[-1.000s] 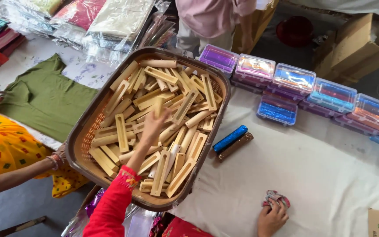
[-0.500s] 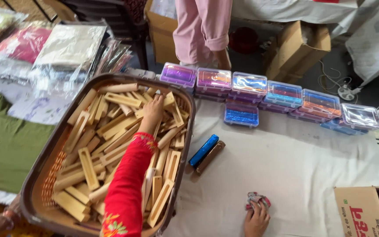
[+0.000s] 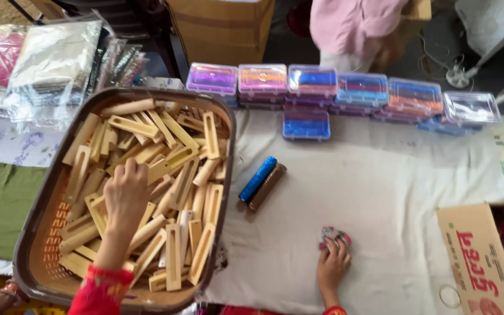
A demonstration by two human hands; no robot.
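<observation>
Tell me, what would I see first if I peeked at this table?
First, the big brown basket on the left, heaped with pale wooden pieces, with the left hand reaching in. Next, a row of shiny plastic boxes in purple, pink and blue along the far edge. Near the front, the right hand rests on a small colourful bundle.

Bare white cloth [image 3: 392, 192] mid-table (widest gap), basket [image 3: 226, 175] left, plastic boxes [image 3: 333, 87] behind, carton [image 3: 476, 251] right.

Cardboard box [image 3: 480, 256]: cut off at right and bottom edges. Person in pink [image 3: 354, 26]: upper body out of frame. Left hand [image 3: 125, 195]: fingertips buried among wooden pieces [image 3: 164, 146].
</observation>
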